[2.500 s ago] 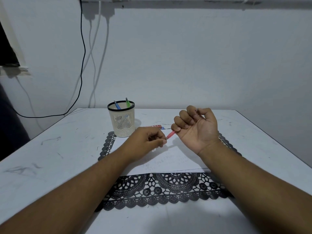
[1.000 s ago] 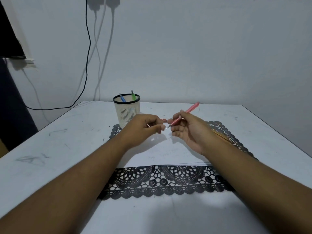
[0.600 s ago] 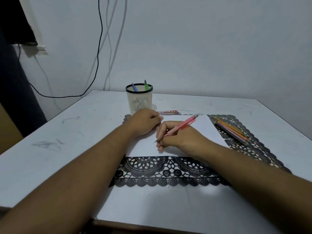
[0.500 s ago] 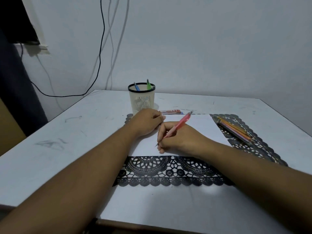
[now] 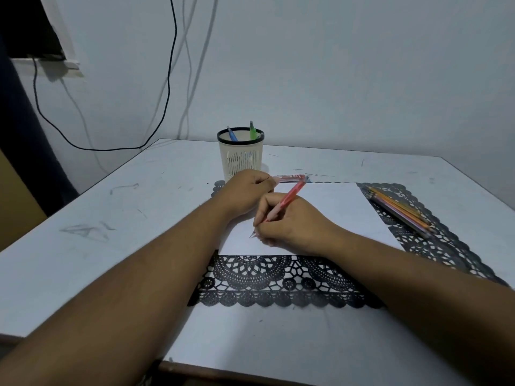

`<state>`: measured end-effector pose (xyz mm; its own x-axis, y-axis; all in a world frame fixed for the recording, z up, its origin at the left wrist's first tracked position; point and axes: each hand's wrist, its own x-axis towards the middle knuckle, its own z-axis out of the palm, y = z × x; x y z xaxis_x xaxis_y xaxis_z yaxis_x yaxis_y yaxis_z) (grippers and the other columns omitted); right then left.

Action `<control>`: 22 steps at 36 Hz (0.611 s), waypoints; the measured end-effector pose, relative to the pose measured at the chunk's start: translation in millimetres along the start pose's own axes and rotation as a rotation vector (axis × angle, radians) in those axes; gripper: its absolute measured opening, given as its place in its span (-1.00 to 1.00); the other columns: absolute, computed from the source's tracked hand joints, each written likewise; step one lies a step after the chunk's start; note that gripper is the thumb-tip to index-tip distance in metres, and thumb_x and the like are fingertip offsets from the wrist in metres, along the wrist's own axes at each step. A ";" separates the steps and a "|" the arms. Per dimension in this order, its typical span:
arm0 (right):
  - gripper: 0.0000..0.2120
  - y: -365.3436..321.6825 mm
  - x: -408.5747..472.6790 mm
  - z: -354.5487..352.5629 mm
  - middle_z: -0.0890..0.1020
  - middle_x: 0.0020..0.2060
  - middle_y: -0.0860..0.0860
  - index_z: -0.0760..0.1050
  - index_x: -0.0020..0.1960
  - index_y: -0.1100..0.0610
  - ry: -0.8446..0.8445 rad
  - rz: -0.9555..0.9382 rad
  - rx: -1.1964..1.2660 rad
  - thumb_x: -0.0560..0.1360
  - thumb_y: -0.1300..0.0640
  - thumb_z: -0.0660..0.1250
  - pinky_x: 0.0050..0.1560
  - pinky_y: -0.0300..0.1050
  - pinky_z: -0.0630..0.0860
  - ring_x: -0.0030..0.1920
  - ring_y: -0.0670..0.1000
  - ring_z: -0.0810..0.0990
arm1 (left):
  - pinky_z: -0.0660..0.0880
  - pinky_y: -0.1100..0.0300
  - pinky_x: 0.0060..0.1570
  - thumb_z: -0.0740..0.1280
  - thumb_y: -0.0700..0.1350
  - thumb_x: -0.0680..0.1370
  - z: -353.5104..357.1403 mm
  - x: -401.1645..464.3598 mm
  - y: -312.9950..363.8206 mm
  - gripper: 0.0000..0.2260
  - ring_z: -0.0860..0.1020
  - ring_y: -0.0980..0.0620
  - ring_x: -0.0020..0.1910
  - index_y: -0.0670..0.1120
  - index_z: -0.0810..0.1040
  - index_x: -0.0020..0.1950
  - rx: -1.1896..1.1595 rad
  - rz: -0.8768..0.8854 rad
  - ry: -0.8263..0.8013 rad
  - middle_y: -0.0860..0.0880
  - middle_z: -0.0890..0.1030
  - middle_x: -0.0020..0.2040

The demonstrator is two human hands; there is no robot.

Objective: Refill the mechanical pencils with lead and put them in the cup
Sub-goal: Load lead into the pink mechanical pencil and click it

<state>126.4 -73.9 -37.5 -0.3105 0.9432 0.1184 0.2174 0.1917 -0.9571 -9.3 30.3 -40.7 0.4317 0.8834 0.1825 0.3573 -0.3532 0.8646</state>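
My right hand (image 5: pixel 289 221) grips a red mechanical pencil (image 5: pixel 289 196) in a writing hold, its tip down on the white sheet of paper (image 5: pixel 334 210). My left hand (image 5: pixel 246 190) rests on the paper's far left corner with fingers curled; whether it holds anything is hidden. The cream cup (image 5: pixel 241 157) with a black rim stands just behind my left hand. A blue pencil (image 5: pixel 232 133) and a green pencil (image 5: pixel 252 130) stick out of it. A red lead case (image 5: pixel 291 178) lies behind my hands.
The paper lies on a black lace placemat (image 5: pixel 278 282) on the white table (image 5: pixel 83 260). Several more pencils (image 5: pixel 401 211) lie in a bundle on the mat's right side. Cables (image 5: pixel 170 65) hang down the wall behind.
My right hand turned over, lowered the red pencil from the air and set its tip on the paper. My left hand settled on the paper. The view shifted left.
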 end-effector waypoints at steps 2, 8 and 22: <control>-0.83 0.0 0.6 0.8 0.54 -0.34 0.31 0.57 -0.20 0.16 -0.015 0.001 0.008 0.42 0.41 0.38 -0.19 0.09 0.45 -0.32 0.15 0.51 | 0.36 0.05 -0.20 0.31 0.10 0.66 -0.2 -1.0 2.1 -0.52 0.41 0.01 -0.36 -0.26 0.47 -0.26 -0.022 -0.006 -0.001 -0.08 0.46 -0.37; -0.78 2.7 2.2 1.5 0.57 -0.31 0.24 0.57 -0.22 0.13 -0.026 0.018 0.020 0.44 0.43 0.39 -0.16 0.08 0.48 -0.27 0.17 0.53 | 0.34 0.04 -0.20 0.32 0.11 0.66 -0.3 -2.6 1.3 -0.57 0.37 0.00 -0.38 -0.14 0.48 -0.30 -0.082 -0.015 -0.006 -0.02 0.42 -0.41; -0.84 2.3 1.3 -0.2 0.56 -0.32 0.22 0.52 -0.23 0.16 -0.040 0.028 0.039 0.41 0.39 0.38 -0.19 0.03 0.49 -0.28 0.14 0.53 | 0.34 0.08 -0.19 0.30 0.08 0.67 -1.0 -1.5 -0.1 -0.56 0.36 0.04 -0.42 -0.04 0.45 -0.38 -0.037 0.014 0.003 0.04 0.40 -0.45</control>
<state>126.7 -72.1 -39.5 -0.3414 0.9364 0.0814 0.1907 0.1538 -0.9695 -10.8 29.3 -40.6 0.4342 0.8792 0.1961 0.3204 -0.3542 0.8786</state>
